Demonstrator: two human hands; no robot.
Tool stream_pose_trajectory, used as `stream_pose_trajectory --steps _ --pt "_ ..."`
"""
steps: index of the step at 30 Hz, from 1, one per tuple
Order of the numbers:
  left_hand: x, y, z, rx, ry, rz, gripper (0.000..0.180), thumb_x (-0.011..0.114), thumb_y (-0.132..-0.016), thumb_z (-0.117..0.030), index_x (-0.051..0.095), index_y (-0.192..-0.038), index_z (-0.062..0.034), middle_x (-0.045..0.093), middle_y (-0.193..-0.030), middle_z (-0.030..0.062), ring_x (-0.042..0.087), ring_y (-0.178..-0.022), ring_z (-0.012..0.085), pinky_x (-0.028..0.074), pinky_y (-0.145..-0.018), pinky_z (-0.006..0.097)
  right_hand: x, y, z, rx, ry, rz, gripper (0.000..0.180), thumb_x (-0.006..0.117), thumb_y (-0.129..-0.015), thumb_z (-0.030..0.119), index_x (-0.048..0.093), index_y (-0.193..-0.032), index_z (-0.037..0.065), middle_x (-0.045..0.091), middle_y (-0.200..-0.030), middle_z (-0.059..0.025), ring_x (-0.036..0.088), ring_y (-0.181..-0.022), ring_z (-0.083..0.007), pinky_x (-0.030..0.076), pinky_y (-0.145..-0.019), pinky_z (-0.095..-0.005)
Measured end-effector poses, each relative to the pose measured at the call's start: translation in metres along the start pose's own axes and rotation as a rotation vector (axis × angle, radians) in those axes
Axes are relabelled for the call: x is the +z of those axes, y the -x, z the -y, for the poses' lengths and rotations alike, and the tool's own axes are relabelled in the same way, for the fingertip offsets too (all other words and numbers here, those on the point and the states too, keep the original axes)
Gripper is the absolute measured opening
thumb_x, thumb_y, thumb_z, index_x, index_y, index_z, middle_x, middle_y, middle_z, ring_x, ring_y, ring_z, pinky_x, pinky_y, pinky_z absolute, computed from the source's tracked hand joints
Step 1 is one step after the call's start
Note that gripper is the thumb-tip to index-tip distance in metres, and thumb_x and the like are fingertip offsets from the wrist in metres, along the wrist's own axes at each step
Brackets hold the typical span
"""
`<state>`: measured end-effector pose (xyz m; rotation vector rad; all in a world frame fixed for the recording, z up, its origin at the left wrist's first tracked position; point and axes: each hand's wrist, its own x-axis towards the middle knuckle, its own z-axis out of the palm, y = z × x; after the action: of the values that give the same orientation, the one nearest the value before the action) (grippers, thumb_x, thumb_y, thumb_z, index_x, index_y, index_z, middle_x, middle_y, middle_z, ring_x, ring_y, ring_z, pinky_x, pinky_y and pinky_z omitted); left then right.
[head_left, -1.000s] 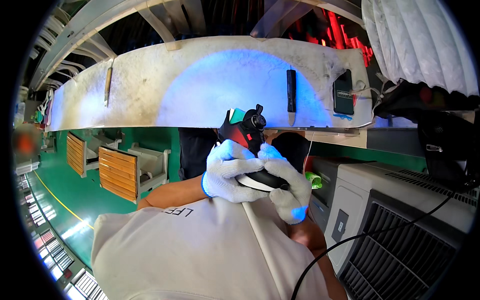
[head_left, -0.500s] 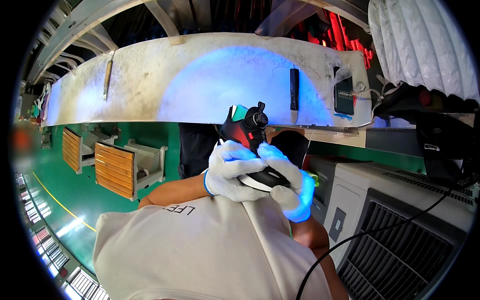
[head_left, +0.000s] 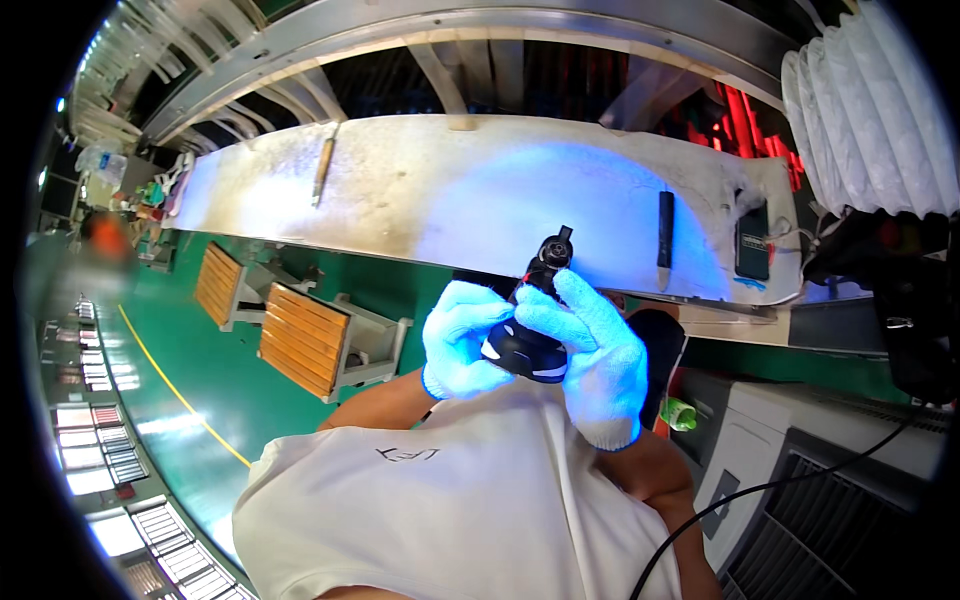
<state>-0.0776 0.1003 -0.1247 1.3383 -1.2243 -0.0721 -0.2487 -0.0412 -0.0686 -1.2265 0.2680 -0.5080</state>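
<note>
Both of my hands wear white knit gloves tinted blue by a light. My left hand [head_left: 458, 345] wraps the left side of a black rounded hand-held tool [head_left: 525, 352]. My right hand [head_left: 596, 362] covers its right side, fingers laid over the top. The tool's narrow black head [head_left: 550, 250] sticks up toward a white worktop [head_left: 450, 190] lit by a blue glow. My white shirt fills the lower middle of the view.
On the worktop lie a black bar [head_left: 665, 240], a wooden-handled tool [head_left: 322, 165] and a dark flat device [head_left: 752, 245]. A white pleated duct [head_left: 870, 110] hangs upper right. A grey vented machine [head_left: 800, 500] with a black cable is lower right. Wooden slatted crates [head_left: 300, 340] stand on the green floor.
My hands have closed further round the tool, and its red part no longer shows. The gloves look bluer. The worktop has shifted slightly in view.
</note>
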Motion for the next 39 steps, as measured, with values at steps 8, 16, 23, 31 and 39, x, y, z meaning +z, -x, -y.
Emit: stream_pose_trajectory --steps 8,16,23,31,39 --pt "-0.006 0.000 -0.004 -0.026 0.016 0.047 0.069 0.102 -0.068 -0.027 0.078 -0.129 -0.0048 0.069 -0.117 0.0134 0.069 -0.096 0.0219 0.057 -0.075 0.034 0.001 0.000 0.011 0.009 -0.157 0.097 0.099 0.087 -0.094 0.048 0.046 -0.164 -0.010 0.059 -0.162 -0.0277 0.057 -0.152 -0.0375 0.046 -0.127 -0.0494" --pt "0.050 -0.030 -0.008 0.148 0.081 0.022 0.064 0.105 -0.066 -0.040 0.080 -0.115 -0.0084 0.075 -0.098 0.0118 0.076 -0.079 0.0298 0.062 -0.070 0.040 -0.038 0.011 0.032 -0.128 0.670 0.144 0.102 0.103 -0.075 0.031 0.058 -0.157 -0.010 0.059 -0.162 -0.0307 0.057 -0.153 -0.0403 0.046 -0.126 -0.0491" --pt "0.057 -0.067 -0.002 0.130 0.241 0.106 0.047 0.100 -0.072 -0.038 0.078 -0.102 -0.0112 0.067 -0.090 0.0085 0.071 -0.075 0.0290 0.058 -0.065 0.042 -0.045 -0.003 0.036 -0.216 0.720 0.068 0.051 0.084 -0.088 0.017 0.077 -0.132 -0.006 0.072 -0.142 -0.0361 0.068 -0.138 -0.0479 0.051 -0.120 -0.0576" --pt "0.045 -0.072 0.018 0.029 0.329 0.224 0.060 0.102 -0.068 -0.038 0.075 -0.114 -0.0121 0.070 -0.105 0.0101 0.073 -0.092 0.0314 0.061 -0.074 0.043 -0.030 -0.015 0.046 -0.004 0.690 -0.057 0.089 0.105 -0.070 0.025 0.069 -0.146 -0.004 0.068 -0.150 -0.0318 0.058 -0.151 -0.0476 0.044 -0.128 -0.0578" --pt "0.016 -0.035 0.037 -0.239 0.087 0.243 0.064 0.102 -0.065 -0.050 0.065 -0.095 -0.0075 0.064 -0.095 0.0107 0.067 -0.083 0.0347 0.055 -0.069 0.045 -0.010 -0.030 0.049 -0.031 0.811 -0.044 0.075 0.105 -0.076 0.032 0.074 -0.133 -0.006 0.074 -0.139 -0.0321 0.061 -0.146 -0.0520 0.047 -0.124 -0.0610"
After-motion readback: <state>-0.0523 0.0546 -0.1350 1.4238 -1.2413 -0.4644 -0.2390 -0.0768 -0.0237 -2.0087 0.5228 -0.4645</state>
